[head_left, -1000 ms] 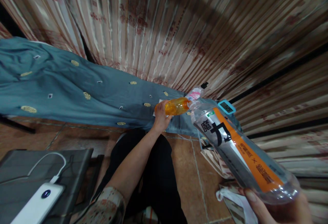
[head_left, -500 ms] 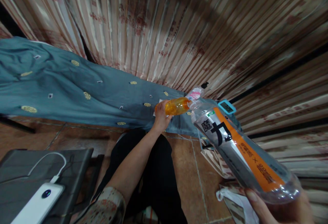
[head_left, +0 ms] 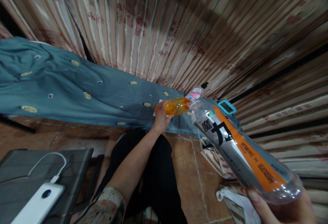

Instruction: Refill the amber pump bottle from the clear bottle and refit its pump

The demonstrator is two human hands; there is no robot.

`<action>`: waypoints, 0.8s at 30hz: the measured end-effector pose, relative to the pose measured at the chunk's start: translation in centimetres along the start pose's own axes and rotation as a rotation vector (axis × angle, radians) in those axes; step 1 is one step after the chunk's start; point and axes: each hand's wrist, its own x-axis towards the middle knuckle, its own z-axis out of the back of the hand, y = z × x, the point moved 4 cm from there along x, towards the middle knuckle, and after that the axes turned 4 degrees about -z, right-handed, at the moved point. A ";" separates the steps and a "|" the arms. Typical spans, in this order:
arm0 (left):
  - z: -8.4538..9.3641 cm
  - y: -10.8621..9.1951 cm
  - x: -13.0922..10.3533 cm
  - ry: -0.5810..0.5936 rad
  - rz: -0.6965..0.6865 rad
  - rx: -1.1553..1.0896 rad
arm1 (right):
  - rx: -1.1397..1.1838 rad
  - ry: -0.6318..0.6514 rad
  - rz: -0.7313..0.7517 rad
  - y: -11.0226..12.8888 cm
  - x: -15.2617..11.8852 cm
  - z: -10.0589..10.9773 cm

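Note:
My left hand [head_left: 161, 117] is wrapped round a bottle of orange liquid [head_left: 177, 106], which stands on the cloth-covered surface [head_left: 102, 94]. In my right hand [head_left: 284, 210], at the lower right, is a large clear plastic bottle [head_left: 238, 145] with a silver and orange label. That bottle is tilted, its mouth down at the mouth of the orange one; whether the two rims touch I cannot tell. The large bottle looks nearly drained. Just behind the two mouths is a clear bottle with a pink label and black top [head_left: 196, 93].
A small blue-framed digital display [head_left: 227, 107] sits right of the bottles. Pleated curtains [head_left: 153, 29] hang behind. At the lower left a white power bank [head_left: 38, 203] with a cable lies on a dark stool [head_left: 77, 169]. A fabric bag [head_left: 241, 203] is at the lower right.
The large bottle has rolled slightly in my right hand, shifting its label a little. My left hand and the orange bottle stay where they were.

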 end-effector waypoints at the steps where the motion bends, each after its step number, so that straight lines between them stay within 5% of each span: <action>1: 0.0 0.0 0.0 0.002 0.002 0.000 | 0.000 0.000 0.006 0.0 0.0 0.1; 24: -0.1 0.3 -0.1 -0.011 -0.037 0.002 | -0.011 0.030 0.019 0.8 -0.1 -0.2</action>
